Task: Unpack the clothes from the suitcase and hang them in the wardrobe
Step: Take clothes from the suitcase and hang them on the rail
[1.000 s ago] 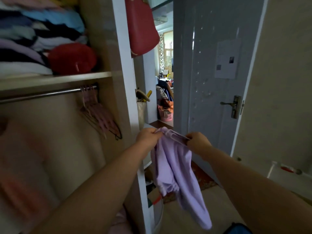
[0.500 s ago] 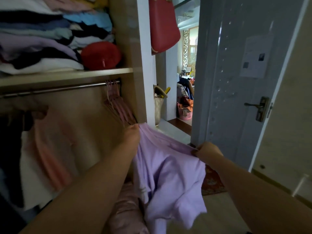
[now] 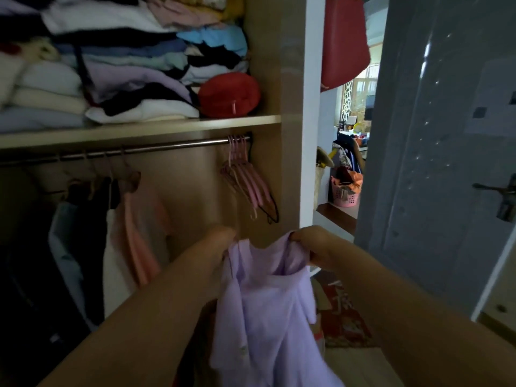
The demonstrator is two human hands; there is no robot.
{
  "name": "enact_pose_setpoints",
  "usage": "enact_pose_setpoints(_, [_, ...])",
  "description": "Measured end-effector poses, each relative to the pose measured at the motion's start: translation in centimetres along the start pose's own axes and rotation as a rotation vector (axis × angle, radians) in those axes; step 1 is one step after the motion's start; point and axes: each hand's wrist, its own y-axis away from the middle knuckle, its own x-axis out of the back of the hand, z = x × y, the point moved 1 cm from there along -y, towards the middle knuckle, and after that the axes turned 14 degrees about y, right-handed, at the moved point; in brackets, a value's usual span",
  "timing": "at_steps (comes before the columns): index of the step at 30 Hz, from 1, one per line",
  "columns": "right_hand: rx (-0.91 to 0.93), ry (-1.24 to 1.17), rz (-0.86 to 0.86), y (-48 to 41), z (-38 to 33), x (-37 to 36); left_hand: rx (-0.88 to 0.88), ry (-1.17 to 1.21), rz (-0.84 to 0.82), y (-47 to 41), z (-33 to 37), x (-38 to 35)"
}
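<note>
Compared with one second ago, the view has turned from the door toward the inside of the wardrobe, and the lilac garment has come with it. Before, it hung in front of the door; now it is held in the open wardrobe, below the right end of the rail and under the empty pink hangers. The left hand grips the garment at its upper left edge. The right hand pinches the upper right edge, so the neck is spread open between them and the rest hangs down freely. A thin line rises near the left hand, but it is blurred, and I cannot tell if a hanger is already inside the garment. For the task, this garment seems to be at the hanging step. It is not yet on the rail, where a pink garment and dark clothes already hang toward the left. The suitcase is not in view.
</note>
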Motion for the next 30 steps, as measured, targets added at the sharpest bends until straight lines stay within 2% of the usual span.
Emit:
enact_pose_setpoints(6, [-0.029,0.03,0.171,-4.7,-2.6,-3.9,-0.013,0.002,-0.026,-5.6,2.2,1.9])
enact_pose_setpoints(18, [-0.069,0.056,0.321,-11.6,-4.4,-5.9,0.011,0.086,-0.215,-15.7,5.6,-1.7])
enact_pose_setpoints(24, [-0.083,0.155,0.364,-12.6,-4.0,-5.8,-0.031,0.052,-0.206,-21.3,5.0,-4.6])
enact_pose_setpoints(30, [-0.122,0.183,0.355,-13.8,-3.7,-6.2,-0.006,0.128,-0.275,-20.8,5.1,-5.2])
